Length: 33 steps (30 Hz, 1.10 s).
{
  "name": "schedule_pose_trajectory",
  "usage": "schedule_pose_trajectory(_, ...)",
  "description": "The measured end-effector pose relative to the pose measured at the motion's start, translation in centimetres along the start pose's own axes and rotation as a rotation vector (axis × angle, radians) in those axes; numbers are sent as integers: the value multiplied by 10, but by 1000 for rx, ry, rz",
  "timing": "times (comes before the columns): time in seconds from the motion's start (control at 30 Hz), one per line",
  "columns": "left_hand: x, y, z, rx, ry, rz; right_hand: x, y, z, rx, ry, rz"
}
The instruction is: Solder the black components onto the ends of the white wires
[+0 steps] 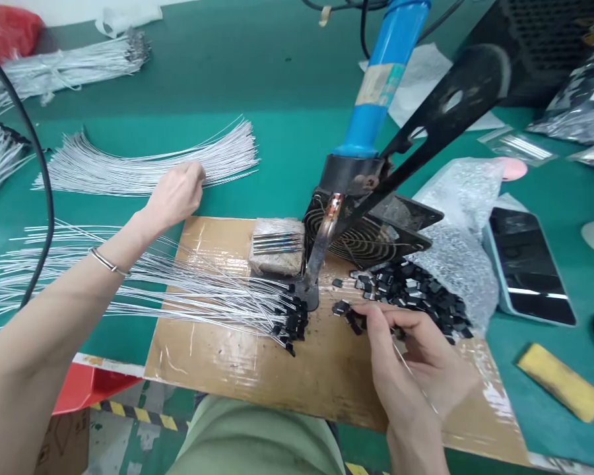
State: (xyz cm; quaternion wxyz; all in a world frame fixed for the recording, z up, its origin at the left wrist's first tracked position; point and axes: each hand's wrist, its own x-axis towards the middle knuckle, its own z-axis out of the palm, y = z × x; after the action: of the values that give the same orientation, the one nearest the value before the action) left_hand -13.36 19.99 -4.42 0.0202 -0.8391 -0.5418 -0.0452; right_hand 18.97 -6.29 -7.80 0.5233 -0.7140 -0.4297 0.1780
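My left hand is closed at the near edge of a bundle of loose white wires, its fingertips pinching at the strands. My right hand is closed too, thumb and forefinger pressed together beside a pile of small black connector pieces. A thin pale wire runs across its palm; whether the fingertips also pinch a black piece is hidden. On a cardboard sheet between the hands lie white wires with black pieces on their right ends.
A blue-handled soldering iron hangs on a black bracket over the cardboard. Beneath it are a fan and a wrapped block with metal rods. Rightward lie bubble wrap, a phone and a yellow sponge. A black cable crosses the left.
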Motion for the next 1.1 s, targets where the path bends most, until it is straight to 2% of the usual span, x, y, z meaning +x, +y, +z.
schedule_pose_trajectory(0.33,-1,-2,2,-41,-27,106,-3,1,0,8,2,71)
schedule_pose_trajectory(0.6,-6,-1,1,-242,155,-22,-3,-3,-1,35,-13,124)
schedule_pose_trajectory(0.73,-7,4,-9,-403,273,-92,-4,-2,-1,40,10,118)
schedule_pose_trajectory(0.83,-13,10,-20,-640,345,-159,-4,-1,-1,29,13,128)
schedule_pose_trajectory(0.9,-18,14,-26,-760,372,-200,-4,-1,-1,45,15,126)
schedule_pose_trajectory(1.1,-28,25,-36,-814,400,-244,-3,-4,-1,86,5,133)
